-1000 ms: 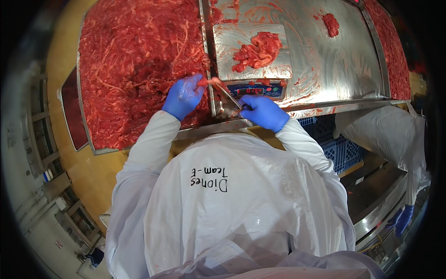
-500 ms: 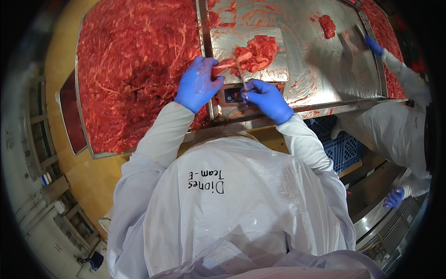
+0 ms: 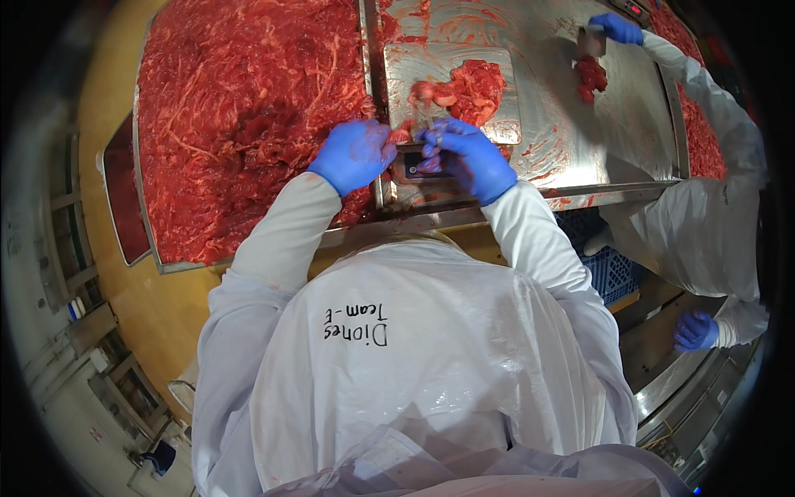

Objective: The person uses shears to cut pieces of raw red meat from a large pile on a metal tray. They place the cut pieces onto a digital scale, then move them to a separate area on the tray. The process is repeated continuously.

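My left hand (image 3: 354,157), gloved in blue, is closed with a small pinkish-red piece of meat (image 3: 402,132) at its fingertips. Just to the right, my right hand (image 3: 472,161) grips a thin, flat blade (image 3: 425,112), seen nearly edge-on and blurred, so its exact kind is unclear. That blade touches or overlaps the near-left end of a lump of raw meat (image 3: 479,89). The lump lies on the steel platform of a scale (image 3: 406,62). Part of the scale's dark display (image 3: 412,166) shows between my hands.
A large tub of raw meat strips (image 3: 240,132) stands on the left, its metal rim (image 3: 370,83) beside the scale. Rightward extends a smeared steel table (image 3: 563,132). There a co-worker's gloved hand (image 3: 617,29) holds a scraper against another meat piece (image 3: 590,79). Blue crates (image 3: 613,273) sit below.
The stretched meat strip between my left hand and the lump now shows a gap. My right hand has moved slightly up and left. The co-worker's scraper has come to the far meat piece.
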